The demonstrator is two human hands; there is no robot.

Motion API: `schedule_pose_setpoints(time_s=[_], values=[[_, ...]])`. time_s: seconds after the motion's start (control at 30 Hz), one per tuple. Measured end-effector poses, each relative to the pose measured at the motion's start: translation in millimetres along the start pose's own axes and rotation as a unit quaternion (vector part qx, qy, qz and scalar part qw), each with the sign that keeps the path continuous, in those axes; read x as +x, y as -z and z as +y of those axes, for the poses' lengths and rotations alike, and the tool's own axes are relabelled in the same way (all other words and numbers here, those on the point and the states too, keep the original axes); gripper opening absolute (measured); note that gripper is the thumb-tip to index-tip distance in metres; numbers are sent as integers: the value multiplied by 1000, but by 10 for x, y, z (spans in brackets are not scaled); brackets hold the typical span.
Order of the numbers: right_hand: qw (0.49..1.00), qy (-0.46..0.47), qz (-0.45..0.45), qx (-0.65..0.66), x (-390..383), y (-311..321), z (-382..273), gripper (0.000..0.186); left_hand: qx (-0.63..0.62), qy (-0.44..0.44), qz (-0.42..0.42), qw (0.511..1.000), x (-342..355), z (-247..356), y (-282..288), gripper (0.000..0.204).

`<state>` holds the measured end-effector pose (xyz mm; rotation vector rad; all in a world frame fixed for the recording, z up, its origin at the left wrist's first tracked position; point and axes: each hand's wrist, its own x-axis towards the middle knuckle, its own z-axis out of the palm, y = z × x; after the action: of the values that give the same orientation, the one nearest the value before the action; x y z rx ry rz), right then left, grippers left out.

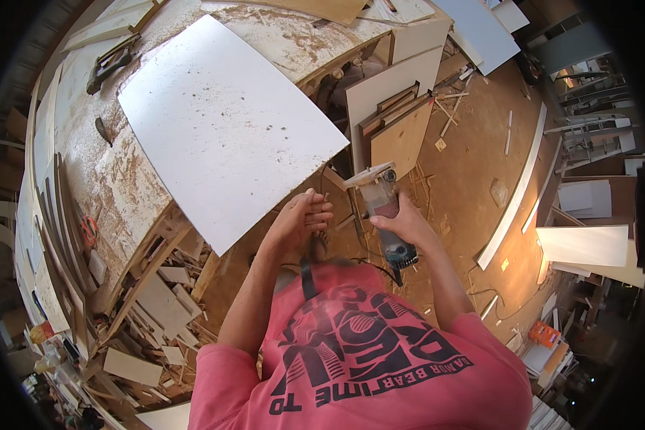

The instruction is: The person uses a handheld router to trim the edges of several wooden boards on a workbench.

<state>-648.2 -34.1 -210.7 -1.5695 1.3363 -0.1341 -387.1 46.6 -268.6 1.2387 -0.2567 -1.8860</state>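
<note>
My right hand [407,221] is wrapped round a trim router [385,204], a power tool with a clear guard, a flat pale base and a dark teal motor end. Its base points up and away from me, beside the near right corner of a white board [233,122]. That board lies tilted across the workbench, dotted with small dark chips and crumbs. Close to the board's near edge, my left hand [302,221] is closed with its fingers curled together. Whatever is in those fingers, if anything, is hidden.
The sawdust-covered workbench [132,168] carries a dark clamp-like tool [112,66], a curved blade piece [103,132] and red-handled scissors [89,231]. Panels [401,140] lean at the bench's right side. Wood offcuts [161,308] pile up at left; scraps and a long white strip [512,208] lie right.
</note>
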Motion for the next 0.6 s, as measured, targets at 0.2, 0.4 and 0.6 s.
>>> schedule_pose_setpoints(time_s=[0.2, 0.4, 0.6], values=[[999, 38, -7, -8, 431, 44, 33, 106, 157, -205, 255, 932, -938, 243, 598, 27], [997, 53, -37, -43, 668, 155, -81, 110, 299, -250, 547, 741, -1323, 115, 1418, 41], [994, 68, -48, -69, 789, 209, -94, 110, 202, -174, 497, 825, -1043, 30, 1532, 49]])
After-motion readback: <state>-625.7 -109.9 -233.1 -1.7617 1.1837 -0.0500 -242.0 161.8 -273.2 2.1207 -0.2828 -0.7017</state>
